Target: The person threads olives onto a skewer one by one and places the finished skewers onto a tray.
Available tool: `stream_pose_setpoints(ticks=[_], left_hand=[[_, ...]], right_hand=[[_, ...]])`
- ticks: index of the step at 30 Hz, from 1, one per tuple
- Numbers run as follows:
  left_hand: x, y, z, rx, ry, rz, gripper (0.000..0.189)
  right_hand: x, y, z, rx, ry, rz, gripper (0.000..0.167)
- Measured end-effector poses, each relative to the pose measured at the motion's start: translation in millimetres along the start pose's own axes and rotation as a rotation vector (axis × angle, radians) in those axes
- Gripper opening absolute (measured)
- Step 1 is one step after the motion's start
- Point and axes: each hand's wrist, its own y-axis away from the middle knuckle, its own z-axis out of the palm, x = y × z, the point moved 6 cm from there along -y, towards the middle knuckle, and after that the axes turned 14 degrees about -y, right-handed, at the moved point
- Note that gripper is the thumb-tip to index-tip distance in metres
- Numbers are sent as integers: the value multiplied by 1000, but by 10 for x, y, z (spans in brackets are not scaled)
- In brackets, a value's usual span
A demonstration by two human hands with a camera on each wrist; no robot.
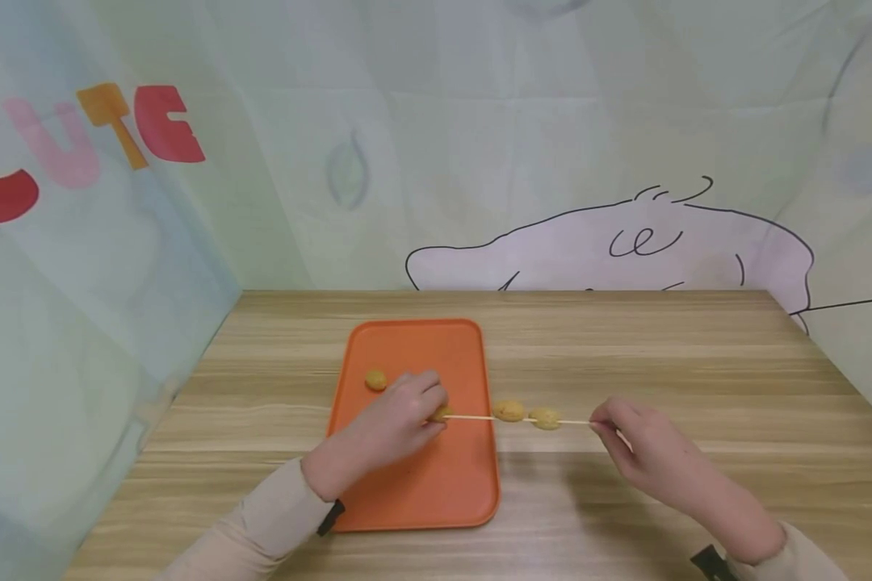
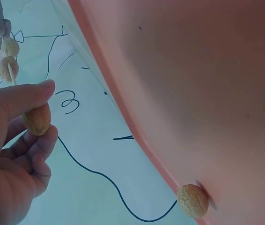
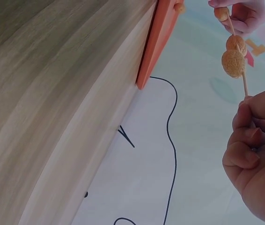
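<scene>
A loose ball (image 1: 375, 380) lies on the orange tray (image 1: 414, 484), near its far left corner; the tray sits left of centre on the wooden surface (image 1: 625, 339). Just right of that ball, the left hand (image 1: 396, 424) hovers over the tray with thumb and fingers curled round a third ball (image 1: 442, 414), pinching it at the left tip of the skewer (image 1: 472, 417). Past the tray's right edge, two balls (image 1: 526, 414) are already threaded, side by side and almost touching, above the bare surface. At the right end, the right hand (image 1: 643, 452) pinches the skewer between curled fingertips, holding it about level.

The risks, as I judge them: the tip sits close to the left fingers (image 2: 29, 98), so a push off-axis could prick them or split the ball. If the skewer tilts, the threaded pair could slide, and they would fall on the surface, not the tray.
</scene>
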Motion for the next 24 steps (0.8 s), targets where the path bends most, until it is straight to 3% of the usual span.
stream_pose_setpoints(ticks=[18, 24], left_hand=[[26, -34, 12, 75, -21, 29, 26], [53, -43, -10, 128, -55, 54, 29]], right_hand=[[-8, -19, 28, 3, 16, 4, 42], [-9, -27, 44, 0, 11, 1, 42]])
